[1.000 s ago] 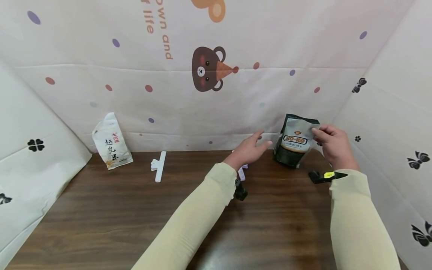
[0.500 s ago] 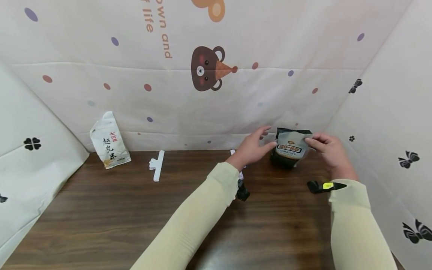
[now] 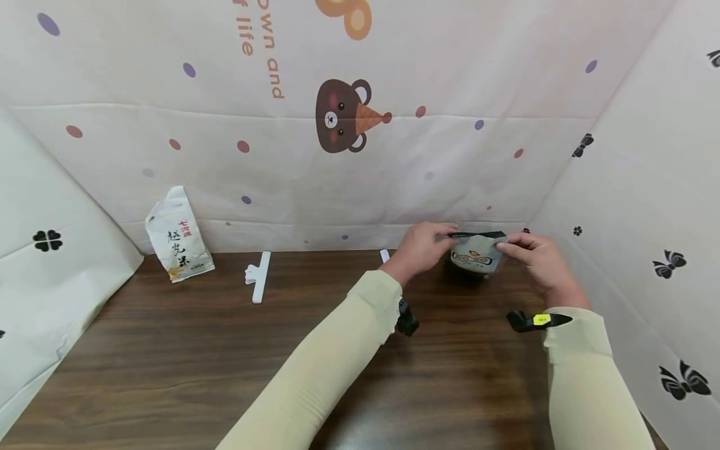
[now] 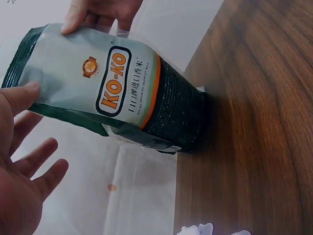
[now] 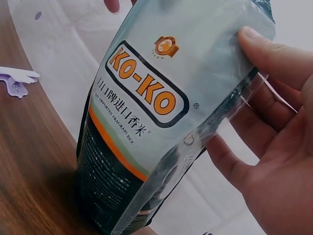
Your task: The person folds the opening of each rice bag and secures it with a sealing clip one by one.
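A green and grey KO-KO rice bag (image 3: 474,257) stands on the wooden table by the back wall, its dark top edge tipped toward me. My left hand (image 3: 420,249) pinches the bag's upper left side, thumb on the front and index finger behind; its other fingers spread free in the left wrist view. At the opposite upper side, my right hand (image 3: 542,262) pinches the clear-edged seam, thumb (image 5: 269,51) on the front face. The base of the bag (image 4: 181,112) meets the tabletop.
A pale purple sealing clip (image 3: 385,255) lies on the table, partly hidden by my left hand. Further left are a white bag clip (image 3: 260,278) and a white rice bag (image 3: 181,236) leaning on the back wall. A patterned side wall (image 3: 624,206) stands close on the right.
My left hand has moved right and taken hold of the rice bag's left side. The bag's top has tipped toward me and lower, with my right hand still pinching its side.
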Demonstrator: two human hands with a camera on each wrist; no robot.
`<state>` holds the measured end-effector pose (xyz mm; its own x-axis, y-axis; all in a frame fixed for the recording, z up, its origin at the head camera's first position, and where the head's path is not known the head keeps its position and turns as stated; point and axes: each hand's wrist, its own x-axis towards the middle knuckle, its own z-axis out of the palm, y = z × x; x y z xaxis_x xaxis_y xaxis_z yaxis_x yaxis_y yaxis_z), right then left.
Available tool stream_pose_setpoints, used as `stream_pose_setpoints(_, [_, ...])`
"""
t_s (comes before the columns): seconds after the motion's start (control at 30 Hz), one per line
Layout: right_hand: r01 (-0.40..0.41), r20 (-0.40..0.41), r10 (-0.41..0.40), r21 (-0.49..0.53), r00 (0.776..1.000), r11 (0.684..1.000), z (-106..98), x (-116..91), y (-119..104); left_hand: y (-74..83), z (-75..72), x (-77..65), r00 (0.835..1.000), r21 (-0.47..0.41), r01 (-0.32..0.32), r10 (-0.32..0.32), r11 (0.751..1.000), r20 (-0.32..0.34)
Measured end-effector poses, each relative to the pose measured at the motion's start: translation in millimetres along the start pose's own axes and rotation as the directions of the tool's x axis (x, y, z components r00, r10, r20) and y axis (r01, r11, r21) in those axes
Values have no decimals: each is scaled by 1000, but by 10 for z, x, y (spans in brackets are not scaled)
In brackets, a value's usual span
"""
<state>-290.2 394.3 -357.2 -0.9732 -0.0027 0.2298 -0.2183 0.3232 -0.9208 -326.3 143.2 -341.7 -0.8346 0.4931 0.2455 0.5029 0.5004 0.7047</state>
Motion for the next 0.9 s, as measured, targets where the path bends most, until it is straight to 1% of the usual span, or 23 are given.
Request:
stream_pose_setpoints(0.17, [3, -14, -5, -92, 1000, 996, -22, -50, -32, 25, -3, -20, 1000, 1, 5, -5, 1000, 6])
stream_pose_setpoints(0.3, [7, -51, -14, -144, 999, 990, -64, -107, -84, 63, -14, -39, 999, 22, -25, 24, 999, 26])
stream_pose_setpoints(0.37, [9, -59, -18, -154, 998, 988, -82, -132, -107, 81, -20, -48, 999, 21, -36, 35, 999, 38])
stream_pose_setpoints(0.53, [7, -73, -20, -170, 997, 985, -95, -171, -164, 101, -39, -79, 998, -43, -42, 44, 998, 46])
stream_pose_setpoints(0.77, [-8, -103, -9, -161, 995, 987, -92, -227, -272, 105, -81, -117, 994, -164, -101, 106, 981, 23])
stream_pose_setpoints(0.9, [15, -94, -27, -120, 995, 993, -63, -255, -324, 90, -102, -145, 992, -200, -118, 123, 973, 13])
